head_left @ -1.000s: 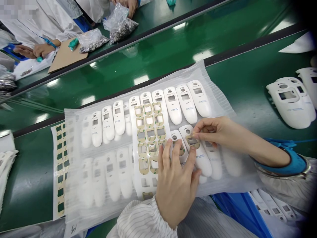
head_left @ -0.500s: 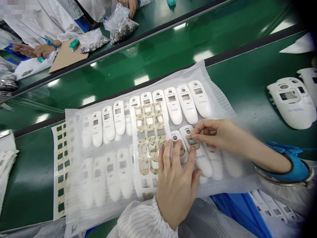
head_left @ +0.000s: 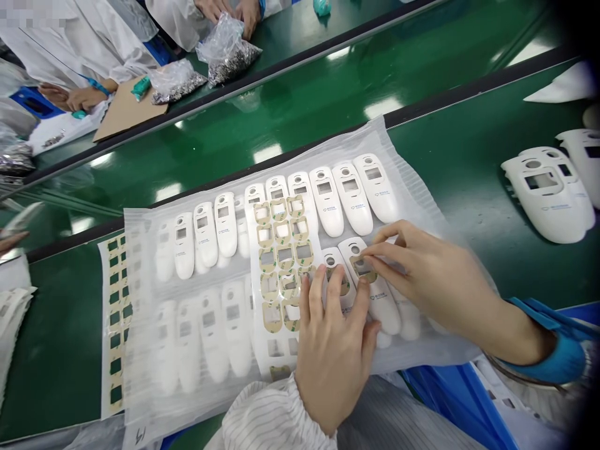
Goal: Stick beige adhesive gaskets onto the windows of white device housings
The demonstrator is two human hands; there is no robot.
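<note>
Fingertips of the right hand [head_left: 435, 281] press a tan frame sticker [head_left: 362, 267] onto the window of a white shell [head_left: 375, 290] in the near row; the grip is narrow, thumb and forefinger pinched at the sticker's right edge. The left hand [head_left: 332, 350] lies flat beside it, fingers spread and loose, holding nothing, its fingertips resting on the same shell and on the neighbouring shell [head_left: 338, 281], which already carries a tan frame.

Both shells lie on a sheet of white foam wrap [head_left: 412, 187] spread over the green table [head_left: 469, 150]. A far row of shells [head_left: 328, 200] runs across the foam, each with a square window and a round hole. More shells to the left show dimly under a foam layer [head_left: 187, 312].

Just left of the left hand's fingertips lies a sticker sheet [head_left: 284, 250], tan frames still on its upper part, empty cut-outs lower down. A second sheet [head_left: 115, 312] with dark green squares pokes out from under the foam's left edge.

Larger white housings [head_left: 548, 194] sit well apart at the right. Across the belt [head_left: 281, 106], other people's hands [head_left: 75, 97] work near bags of small metal parts [head_left: 225, 53] and a cardboard piece [head_left: 124, 109].
</note>
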